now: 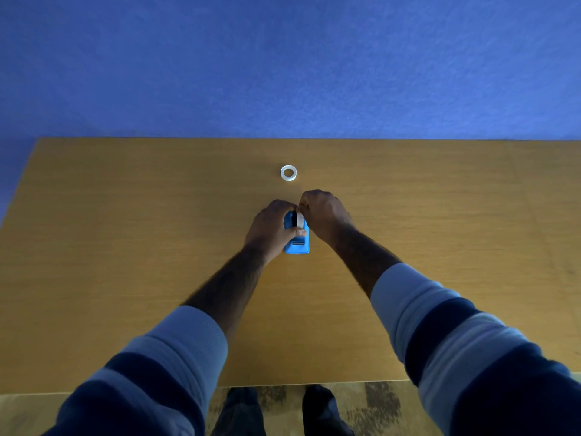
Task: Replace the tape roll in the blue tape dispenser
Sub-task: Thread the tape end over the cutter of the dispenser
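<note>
— Blue tape dispenser (pixel 297 243) first: where does it sit?

— Mid-surface, upright, between both hands, its cutter end toward the person. A tape roll (pixel 299 219) stands in its cradle, white with a dark hub beside it.

— And the hands?

— The left hand (pixel 272 229) wraps the dispenser's body, fingers closed around it. The right hand (pixel 325 214) comes over the top, fingers pinched on the roll.

— Going in or coming out?

— I cannot tell from this. A second ring, the spare roll (pixel 288 173), lies flat just beyond the hands; whether it is the new one or the spent one, I cannot say.

— How should the step be done well?

— My judgement: hold the body firmly down with the left hand and move the roll straight along the slot, hub level, so it does not jam.

— Room to work?

— Plenty. The wooden surface (pixel 125 247) is open on both sides; its edges and the blue wall (pixel 283 58) are well apart from the hands.
</note>
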A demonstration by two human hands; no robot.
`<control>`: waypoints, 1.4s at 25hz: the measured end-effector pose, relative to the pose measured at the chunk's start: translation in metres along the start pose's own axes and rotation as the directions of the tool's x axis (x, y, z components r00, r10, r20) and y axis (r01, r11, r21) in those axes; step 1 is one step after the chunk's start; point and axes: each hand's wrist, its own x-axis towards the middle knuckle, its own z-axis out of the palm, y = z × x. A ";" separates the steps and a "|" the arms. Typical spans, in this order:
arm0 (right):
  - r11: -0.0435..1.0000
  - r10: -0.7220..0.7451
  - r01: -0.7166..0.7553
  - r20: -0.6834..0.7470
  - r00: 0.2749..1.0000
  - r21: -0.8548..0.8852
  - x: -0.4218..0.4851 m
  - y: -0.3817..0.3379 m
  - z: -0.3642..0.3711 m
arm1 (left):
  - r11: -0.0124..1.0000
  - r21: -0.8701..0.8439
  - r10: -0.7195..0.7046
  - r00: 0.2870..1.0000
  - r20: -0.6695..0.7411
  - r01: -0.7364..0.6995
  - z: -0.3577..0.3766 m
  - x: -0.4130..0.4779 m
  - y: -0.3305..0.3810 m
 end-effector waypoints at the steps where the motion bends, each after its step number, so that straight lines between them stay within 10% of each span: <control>1: 1.000 0.000 0.000 0.000 1.000 0.001 0.000 0.000 0.001 | 1.000 0.004 0.003 1.000 0.001 -0.003 0.000 0.000 0.000; 35: 0.976 0.001 0.001 -0.009 1.000 0.220 -0.002 0.011 0.002 | 1.000 0.000 0.020 1.000 -0.002 -0.020 -0.001 0.000 0.000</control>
